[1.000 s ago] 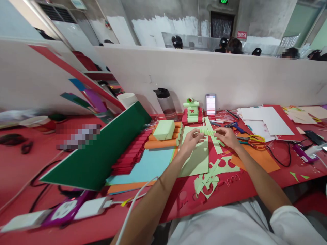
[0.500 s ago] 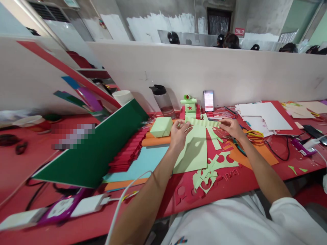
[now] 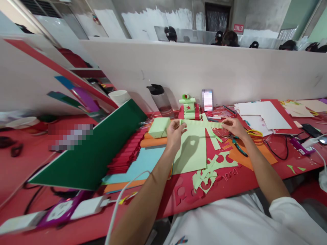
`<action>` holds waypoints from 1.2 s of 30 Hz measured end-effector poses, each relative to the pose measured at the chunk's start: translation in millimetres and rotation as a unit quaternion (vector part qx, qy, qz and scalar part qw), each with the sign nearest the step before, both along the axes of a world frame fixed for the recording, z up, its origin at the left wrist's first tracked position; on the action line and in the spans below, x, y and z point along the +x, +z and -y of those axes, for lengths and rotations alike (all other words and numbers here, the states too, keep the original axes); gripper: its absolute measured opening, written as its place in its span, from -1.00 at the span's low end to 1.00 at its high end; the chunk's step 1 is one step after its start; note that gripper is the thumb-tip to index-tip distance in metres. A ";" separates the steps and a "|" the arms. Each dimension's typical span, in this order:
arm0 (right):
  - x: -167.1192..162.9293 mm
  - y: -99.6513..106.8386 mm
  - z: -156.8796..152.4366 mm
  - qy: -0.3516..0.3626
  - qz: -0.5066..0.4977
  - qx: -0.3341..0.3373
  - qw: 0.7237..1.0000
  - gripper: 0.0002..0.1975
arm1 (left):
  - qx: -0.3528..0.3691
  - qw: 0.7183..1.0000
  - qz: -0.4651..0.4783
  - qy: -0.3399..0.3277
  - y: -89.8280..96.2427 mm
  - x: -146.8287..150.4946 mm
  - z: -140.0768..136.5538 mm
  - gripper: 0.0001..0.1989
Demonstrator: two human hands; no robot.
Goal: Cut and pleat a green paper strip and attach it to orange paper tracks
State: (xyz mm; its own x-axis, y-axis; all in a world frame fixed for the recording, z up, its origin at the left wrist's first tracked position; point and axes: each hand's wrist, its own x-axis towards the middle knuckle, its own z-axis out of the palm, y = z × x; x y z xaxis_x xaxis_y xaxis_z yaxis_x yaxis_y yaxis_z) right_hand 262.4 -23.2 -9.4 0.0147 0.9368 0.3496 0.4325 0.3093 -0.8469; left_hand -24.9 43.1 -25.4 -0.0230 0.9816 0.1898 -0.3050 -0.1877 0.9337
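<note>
A narrow light green paper strip (image 3: pixel 215 125) stretches level between my hands. My left hand (image 3: pixel 176 133) pinches its left end between thumb and fingers, and my right hand (image 3: pixel 233 128) pinches the other end. Beneath the strip lies a light green paper sheet (image 3: pixel 192 154), with shadows of my hands across it. Just beyond stands a small green and red paper model (image 3: pixel 189 108) with a red star. Beside my left hand, a folded green paper block (image 3: pixel 159 127) rests on orange paper. Near my right wrist are teal-handled pliers (image 3: pixel 239 148) and yellow-handled scissors (image 3: pixel 254 133).
Green paper scraps (image 3: pixel 208 175) lie toward the front edge. To the left are pleated red paper (image 3: pixel 127 149), a leaning dark green board (image 3: pixel 94 149) and a power strip (image 3: pixel 60 208). A bottle (image 3: pixel 160 100) and a phone (image 3: pixel 207 100) stand by the partition.
The strip, wavy with folds before, is now stretched flatter. My left hand has shifted slightly left and my right hand slightly right, both still pinching the ends.
</note>
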 end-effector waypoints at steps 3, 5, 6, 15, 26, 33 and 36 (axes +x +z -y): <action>2.6 -1.1 0.2 0.000 0.004 -0.011 1.000 -0.74 | -0.010 1.000 -0.005 0.004 -3.9 0.3 -1.9 -0.66; 3.9 -3.4 -0.9 0.008 0.002 -0.025 1.000 -0.73 | -0.018 1.000 -0.006 0.007 -5.5 0.6 -3.0 -0.64; 4.5 -4.6 -1.6 0.010 -0.002 -0.031 0.999 -0.73 | -0.018 1.000 -0.004 0.009 -5.8 0.5 -3.5 -0.64; 13.0 -4.4 -1.2 0.019 0.020 -0.048 0.998 -0.73 | -0.044 0.996 0.074 0.022 -3.3 -4.8 -7.4 -0.64; -36.9 -14.6 3.1 0.103 0.014 -0.029 0.994 -0.36 | -0.068 0.972 0.100 -0.199 8.2 -0.6 9.6 -0.62; -52.3 -14.2 7.5 0.169 0.066 -0.038 0.983 -0.41 | -0.057 0.971 0.078 -0.219 11.9 1.6 15.7 -0.65; -56.5 -12.7 8.5 0.194 0.040 -0.070 0.978 -0.58 | -0.063 0.978 0.060 -0.190 8.3 2.5 11.9 -0.67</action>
